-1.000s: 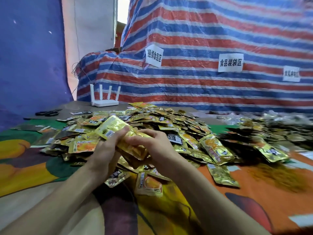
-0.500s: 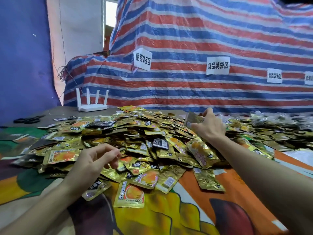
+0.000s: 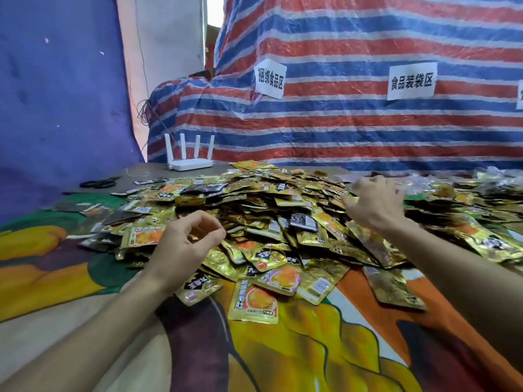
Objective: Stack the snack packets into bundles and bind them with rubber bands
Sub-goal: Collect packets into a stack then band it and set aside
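On the table point(image 3: 283, 349), packet pile point(image 3: 254, 222) within reach: left grip point(image 3: 184, 250) loosely curled, looks empty; right grip point(image 3: 373, 205) spread wide, blurred. Gather same-facing packets, square edges before banding.

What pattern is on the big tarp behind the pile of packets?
The tarp has horizontal red, blue and white stripes, best seen in the head view.

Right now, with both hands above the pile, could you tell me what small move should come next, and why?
Probably lower the left hand onto the gold packets just beneath it and gather a few into a stack. Both hands look empty: the left hovers, fingers loosely curled, over their near edge; the right hand is spread, blurred, farther out.
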### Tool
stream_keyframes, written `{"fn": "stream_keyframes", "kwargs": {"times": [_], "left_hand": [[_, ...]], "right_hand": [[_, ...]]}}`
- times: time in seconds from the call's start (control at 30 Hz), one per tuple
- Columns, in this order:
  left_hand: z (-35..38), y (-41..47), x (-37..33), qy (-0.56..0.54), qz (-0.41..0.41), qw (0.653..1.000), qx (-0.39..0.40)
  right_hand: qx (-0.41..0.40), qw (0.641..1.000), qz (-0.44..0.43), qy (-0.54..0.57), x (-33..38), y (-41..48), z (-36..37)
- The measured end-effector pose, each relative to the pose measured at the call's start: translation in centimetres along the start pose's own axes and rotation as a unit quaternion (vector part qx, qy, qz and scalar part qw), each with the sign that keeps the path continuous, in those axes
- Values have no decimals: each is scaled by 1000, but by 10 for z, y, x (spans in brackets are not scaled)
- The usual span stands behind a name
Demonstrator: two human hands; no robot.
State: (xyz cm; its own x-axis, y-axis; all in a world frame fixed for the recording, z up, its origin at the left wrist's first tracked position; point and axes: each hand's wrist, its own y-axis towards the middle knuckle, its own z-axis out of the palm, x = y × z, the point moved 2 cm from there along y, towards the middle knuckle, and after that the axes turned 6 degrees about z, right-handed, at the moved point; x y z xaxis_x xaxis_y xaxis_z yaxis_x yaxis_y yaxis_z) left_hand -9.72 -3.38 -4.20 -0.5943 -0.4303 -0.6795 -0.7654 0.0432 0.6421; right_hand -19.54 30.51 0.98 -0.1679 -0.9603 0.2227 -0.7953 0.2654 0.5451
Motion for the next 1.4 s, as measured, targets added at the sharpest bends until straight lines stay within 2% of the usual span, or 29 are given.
{"fn": "stream_keyframes", "kwargs": {"times": [0.07,0.17,0.23,0.33,0.5,0.57,0.67,0.83,0.87,0.97,1.13,1.27,1.4], "left_hand": [[0,-1,0,70,-10,996,50],[-3,-2,0,197,-40,969,144],[-4,-3,3,245,-76,944,207],[-1,-4,13,255,-109,919,279],[11,-2,28,294,-100,919,241],[14,2,31,346,-83,906,230],[17,8,32,434,-27,880,192],[27,6,22,530,73,835,130],[26,6,21,521,97,840,116],[20,7,14,426,140,888,98],[11,6,2,291,88,949,80],[7,6,1,219,81,972,7],[0,9,1,31,20,991,-127]], "right_hand": [[69,986,-79,126,26,-25,-9],[199,942,-170,211,62,-69,-15],[245,927,-198,202,84,-88,-11],[274,929,-213,127,116,-97,3],[356,923,-132,64,141,-102,29],[346,929,-124,40,145,-107,34],[276,952,-131,18,146,-111,34],[172,971,-156,58,141,-116,27],[152,973,-160,69,140,-116,26],[124,974,-140,128,133,-113,19],[84,963,-89,240,116,-103,12],[57,943,-85,316,112,-97,14],[52,895,-52,441,106,-90,13]]}}
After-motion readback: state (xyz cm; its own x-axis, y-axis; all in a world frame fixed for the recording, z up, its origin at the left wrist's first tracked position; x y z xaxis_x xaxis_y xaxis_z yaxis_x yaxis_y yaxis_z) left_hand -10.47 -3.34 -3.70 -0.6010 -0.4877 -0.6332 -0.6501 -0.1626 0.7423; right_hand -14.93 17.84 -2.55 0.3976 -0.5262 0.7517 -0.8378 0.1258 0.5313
